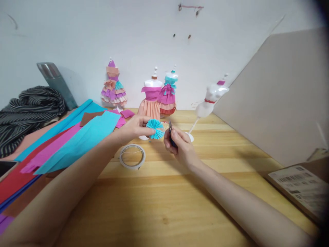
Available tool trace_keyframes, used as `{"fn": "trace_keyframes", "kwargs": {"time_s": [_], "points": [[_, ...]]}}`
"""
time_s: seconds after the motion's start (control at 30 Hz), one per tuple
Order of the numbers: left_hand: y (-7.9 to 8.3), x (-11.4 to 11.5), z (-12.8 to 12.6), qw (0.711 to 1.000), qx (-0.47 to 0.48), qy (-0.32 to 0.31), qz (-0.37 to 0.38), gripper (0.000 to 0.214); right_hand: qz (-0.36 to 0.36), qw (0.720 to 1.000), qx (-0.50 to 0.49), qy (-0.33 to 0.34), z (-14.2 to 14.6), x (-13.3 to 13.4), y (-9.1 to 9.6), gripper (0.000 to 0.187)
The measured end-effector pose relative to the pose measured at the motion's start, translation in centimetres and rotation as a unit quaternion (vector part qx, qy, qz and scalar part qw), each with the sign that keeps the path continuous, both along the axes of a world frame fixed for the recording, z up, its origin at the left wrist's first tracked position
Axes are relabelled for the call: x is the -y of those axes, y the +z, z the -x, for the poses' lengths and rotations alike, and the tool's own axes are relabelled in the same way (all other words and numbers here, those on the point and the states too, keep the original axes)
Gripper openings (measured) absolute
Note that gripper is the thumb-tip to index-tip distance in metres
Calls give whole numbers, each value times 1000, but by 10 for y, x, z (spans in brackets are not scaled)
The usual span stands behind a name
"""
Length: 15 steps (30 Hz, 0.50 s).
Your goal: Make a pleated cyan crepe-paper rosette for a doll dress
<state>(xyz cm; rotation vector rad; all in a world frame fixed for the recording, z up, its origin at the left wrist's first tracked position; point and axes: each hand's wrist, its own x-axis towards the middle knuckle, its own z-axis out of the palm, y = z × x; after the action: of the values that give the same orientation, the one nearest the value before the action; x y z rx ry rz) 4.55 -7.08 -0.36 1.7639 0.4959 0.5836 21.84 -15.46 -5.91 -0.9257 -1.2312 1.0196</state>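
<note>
My left hand (135, 128) pinches a small turquoise pleated paper rosette (155, 129) above the wooden table (159, 206). Just to the right of it, my right hand (180, 144) is closed round a small dark tool, probably scissors (170, 128), whose tip points up beside the rosette. A roll of clear tape (132, 156) lies flat on the table below my left hand. Both hands hover close together in front of the small mannequins.
Three mini mannequins in paper dresses (113, 87) (151, 99) (168, 94) stand at the back by the wall; a bare white mannequin (211, 99) leans right. Coloured paper sheets (77, 140) lie left, striped fabric (28, 109) far left, a cardboard box (298, 185) right.
</note>
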Motion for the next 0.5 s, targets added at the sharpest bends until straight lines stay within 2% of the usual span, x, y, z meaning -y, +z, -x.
{"fn": "trace_keyframes", "kwargs": {"time_s": [0.13,0.3,0.43,0.5], "points": [[1,1,1,999,19,6,26,15,-41,994,48,-88,-3,-3,0,32],[5,3,2,998,40,5,49,16,-69,970,142,-186,-8,-6,3,23],[3,1,4,998,47,-24,39,15,-62,955,191,-220,-10,-8,3,22],[0,0,3,998,39,-43,26,15,-51,962,178,-203,-9,-10,2,22]]}}
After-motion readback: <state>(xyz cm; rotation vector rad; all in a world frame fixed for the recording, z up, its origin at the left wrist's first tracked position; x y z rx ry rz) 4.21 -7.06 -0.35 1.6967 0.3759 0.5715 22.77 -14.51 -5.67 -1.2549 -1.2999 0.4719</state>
